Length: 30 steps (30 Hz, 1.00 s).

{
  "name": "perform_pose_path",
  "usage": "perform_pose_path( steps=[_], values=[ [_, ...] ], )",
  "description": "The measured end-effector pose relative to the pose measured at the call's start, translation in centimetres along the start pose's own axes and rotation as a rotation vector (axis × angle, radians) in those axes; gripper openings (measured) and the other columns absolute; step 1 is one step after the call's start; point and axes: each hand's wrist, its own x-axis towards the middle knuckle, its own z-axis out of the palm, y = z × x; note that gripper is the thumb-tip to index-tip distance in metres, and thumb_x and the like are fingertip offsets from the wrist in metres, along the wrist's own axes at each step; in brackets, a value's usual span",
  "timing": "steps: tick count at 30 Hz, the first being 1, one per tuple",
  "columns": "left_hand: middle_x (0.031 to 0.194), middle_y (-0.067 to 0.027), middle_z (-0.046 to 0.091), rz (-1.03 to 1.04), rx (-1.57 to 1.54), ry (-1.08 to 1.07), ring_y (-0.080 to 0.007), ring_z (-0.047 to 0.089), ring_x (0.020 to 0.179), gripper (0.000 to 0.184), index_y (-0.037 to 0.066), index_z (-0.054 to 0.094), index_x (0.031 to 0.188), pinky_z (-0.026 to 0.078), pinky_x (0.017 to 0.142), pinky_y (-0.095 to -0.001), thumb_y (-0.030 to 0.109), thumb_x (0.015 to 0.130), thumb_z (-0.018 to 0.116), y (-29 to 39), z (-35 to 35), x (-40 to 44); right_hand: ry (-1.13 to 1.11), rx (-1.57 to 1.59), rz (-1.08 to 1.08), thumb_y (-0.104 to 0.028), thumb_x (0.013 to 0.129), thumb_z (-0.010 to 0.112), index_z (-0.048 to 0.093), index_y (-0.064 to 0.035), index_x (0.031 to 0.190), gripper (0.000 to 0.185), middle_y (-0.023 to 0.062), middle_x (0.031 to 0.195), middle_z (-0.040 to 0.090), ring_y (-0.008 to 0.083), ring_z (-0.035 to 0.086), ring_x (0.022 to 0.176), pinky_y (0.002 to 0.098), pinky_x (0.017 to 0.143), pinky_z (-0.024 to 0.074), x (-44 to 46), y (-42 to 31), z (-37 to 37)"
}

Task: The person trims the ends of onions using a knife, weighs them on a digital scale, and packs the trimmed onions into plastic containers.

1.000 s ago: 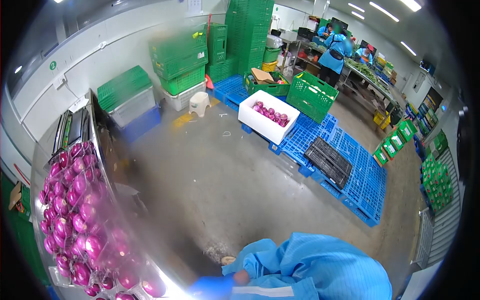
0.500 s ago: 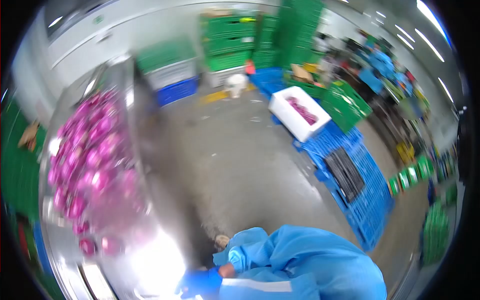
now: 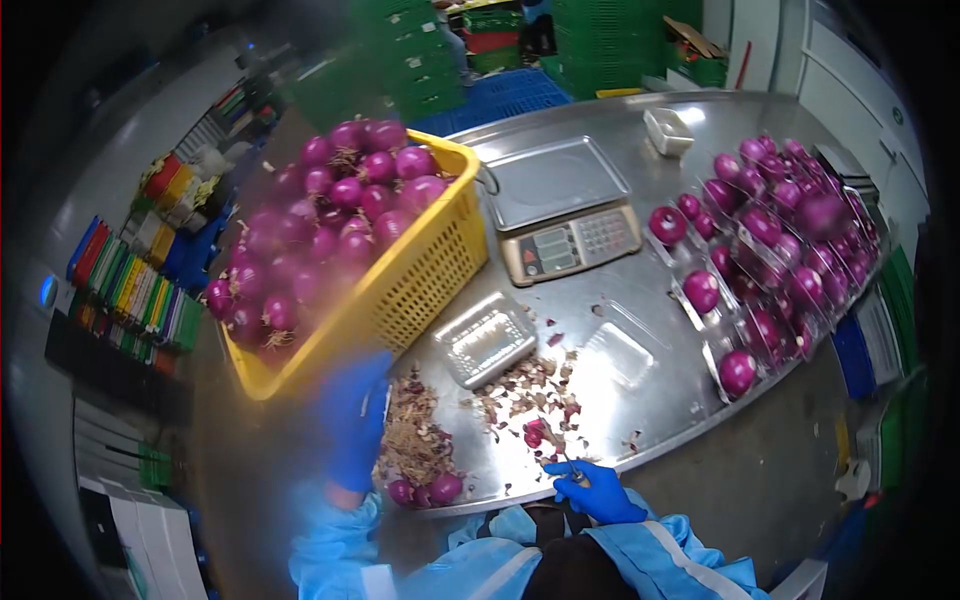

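My left hand (image 3: 355, 420) in a blue glove is raised beside the near side of the yellow crate (image 3: 430, 275); motion smears its fingers. Red onions (image 3: 350, 220) with dry roots are heaped in that crate. Low over the steel table (image 3: 480, 490), my right hand (image 3: 600, 493), also gloved, is closed around a small knife (image 3: 573, 469), its blade pointing away from me. Just beyond the knife lie red onion scraps (image 3: 535, 433) and papery peelings (image 3: 520, 390). A pile of roots and skins (image 3: 412, 425) is near my left hand, with several onions (image 3: 445, 488) at its near end.
A digital scale (image 3: 570, 245) stands behind a clear plastic tray (image 3: 487, 340). Several clear trays packed with peeled onions (image 3: 762, 225) crowd the table's right side. A small white container (image 3: 668, 132) is at the back. Green crates (image 3: 610, 45) are stacked beyond.
My view has swung from the floor, blue pallets and a pile of onions to the table with the scale and yellow crate. Both gloved hands now show; earlier only one was visible, blurred.
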Motion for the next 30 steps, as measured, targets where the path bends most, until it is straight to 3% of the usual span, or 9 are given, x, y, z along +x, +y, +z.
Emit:
perform_pose_path(
  steps=[4, 8, 10, 15, 18, 21, 24, 27, 30],
  values=[
    [0.113, -0.0121, 0.066, -0.227, -0.259, 0.112, -0.0230, 0.061, 0.107, 0.028, -0.001, 0.064, 0.112, 0.045, 0.096, -0.0347, 0.001, 0.084, 0.065, -4.9, -2.2, 2.2, 0.002, -0.085, -0.097, -0.020, 0.087, 0.069, 0.066, -0.0079, 0.117, 0.033, 0.0032, 0.088, 0.069, 0.0077, 0.061, 0.073, 0.0243, 0.068, 0.0502, 2.8, -0.1, 1.7],
    [0.121, -0.0124, 0.062, -0.238, -0.187, 0.233, -0.0215, 0.058, 0.114, 0.034, -0.002, 0.060, 0.119, 0.042, 0.100, -0.0337, -0.002, 0.086, 0.062, -8.8, -3.7, 5.7, 0.018, -0.176, -0.167, -0.020, 0.087, 0.069, 0.066, -0.0075, 0.117, 0.033, 0.0029, 0.098, 0.071, 0.0085, 0.064, 0.080, 0.0249, 0.073, 0.0515, 4.4, -2.5, 1.8],
    [0.125, -0.0115, 0.060, -0.474, -0.213, 0.240, -0.0200, 0.056, 0.116, 0.039, -0.002, 0.057, 0.124, 0.042, 0.102, -0.0334, -0.006, 0.085, 0.060, -7.9, -5.3, 9.7, 0.057, -0.207, -0.217, -0.019, 0.087, 0.069, 0.066, -0.0075, 0.117, 0.033, 0.0034, 0.097, 0.071, 0.0086, 0.065, 0.079, 0.0249, 0.073, 0.0518, 5.1, -3.1, 1.3],
    [0.135, -0.0142, 0.052, -0.184, 0.017, 0.229, -0.0259, 0.050, 0.125, 0.067, 0.004, 0.048, 0.135, 0.038, 0.106, -0.0342, -0.009, 0.071, 0.063, -24.2, -5.6, 15.4, 0.128, 0.029, -0.043, -0.007, 0.087, 0.066, 0.065, -0.0066, 0.117, 0.030, 0.0073, 0.100, 0.069, 0.0124, 0.066, 0.077, 0.0236, 0.068, 0.0526, 6.4, -4.2, 0.2],
    [0.130, -0.0135, 0.055, -0.035, 0.632, -0.074, -0.0282, 0.053, 0.120, 0.053, 0.007, 0.047, 0.136, 0.040, 0.104, -0.0352, 0.010, 0.085, 0.061, -30.5, -4.2, 17.6, 0.124, -0.140, -0.092, -0.009, 0.087, 0.066, 0.064, -0.0068, 0.118, 0.032, 0.0069, 0.099, 0.070, 0.0130, 0.068, 0.080, 0.0251, 0.070, 0.0539, 8.0, -2.6, 0.1],
    [0.130, -0.0164, 0.054, -0.040, 0.542, -0.121, -0.0329, 0.051, 0.121, 0.050, 0.009, 0.049, 0.135, 0.039, 0.105, -0.0388, 0.010, 0.086, 0.059, -33.2, -3.1, 18.1, 0.091, -0.110, -0.078, -0.009, 0.086, 0.068, 0.065, -0.0065, 0.118, 0.032, 0.0067, 0.097, 0.070, 0.0130, 0.068, 0.083, 0.0263, 0.072, 0.0539, 7.6, -5.6, 1.8],
    [0.126, -0.0157, 0.056, -0.123, 0.524, -0.170, -0.0327, 0.053, 0.117, 0.059, 0.008, 0.050, 0.133, 0.041, 0.103, -0.0386, 0.007, 0.077, 0.068, -29.1, -3.9, 18.7, 0.117, -0.187, -0.154, -0.010, 0.085, 0.069, 0.064, -0.0065, 0.118, 0.033, 0.0066, 0.093, 0.071, 0.0118, 0.067, 0.082, 0.0268, 0.073, 0.0535, 7.8, -5.2, 2.1],
    [0.129, -0.0154, 0.053, -0.112, 0.398, 0.054, -0.0298, 0.053, 0.119, 0.070, 0.004, 0.052, 0.129, 0.041, 0.104, -0.0371, 0.000, 0.062, 0.075, -22.8, -4.4, 17.3, 0.138, -0.256, -0.169, -0.011, 0.086, 0.068, 0.064, -0.0065, 0.118, 0.032, 0.0066, 0.091, 0.071, 0.0120, 0.067, 0.082, 0.0269, 0.072, 0.0530, 7.7, -4.2, 1.7],
    [0.132, -0.0122, 0.052, -0.221, 0.000, 0.059, -0.0204, 0.053, 0.117, 0.068, -0.002, 0.051, 0.127, 0.045, 0.100, -0.0337, 0.005, 0.064, 0.076, -15.3, -3.7, 12.6, 0.179, -0.219, -0.238, -0.013, 0.086, 0.068, 0.064, -0.0066, 0.118, 0.032, 0.0077, 0.091, 0.071, 0.0125, 0.067, 0.083, 0.0272, 0.072, 0.0526, 7.3, -5.6, 2.3]
  ],
)
